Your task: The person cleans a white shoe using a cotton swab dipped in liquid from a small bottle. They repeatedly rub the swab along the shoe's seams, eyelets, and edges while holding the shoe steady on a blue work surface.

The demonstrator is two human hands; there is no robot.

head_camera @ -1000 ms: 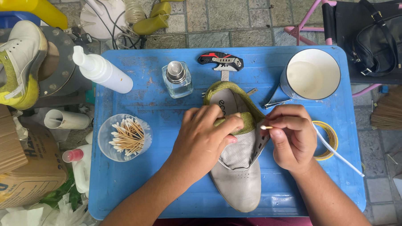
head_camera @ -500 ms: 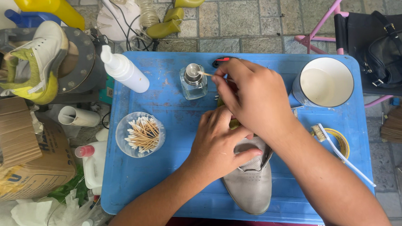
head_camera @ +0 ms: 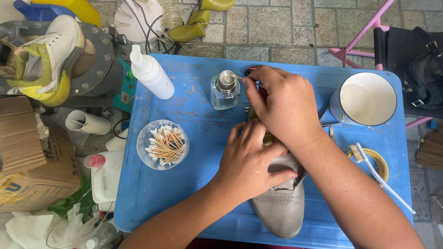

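Head view: left hand (head_camera: pixel 250 160) clamped over the grey perforated leather shoe (head_camera: pixel 281 206) at the near middle of the blue plastic worktop (head_camera: pixel 185 199); right hand (head_camera: pixel 279 105) pinches a wooden cotton swab (head_camera: pixel 237 77), tip at the metal pump of the small clear glass dispenser bottle (head_camera: pixel 224 90), far centre. Step judged: wetting the swab; next calls for pressing the pump, then swabbing the shoe.

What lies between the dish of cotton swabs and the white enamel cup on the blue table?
In the head view, the left hand on the grey shoe and the right hand lie between the dish of cotton swabs and the white cup.
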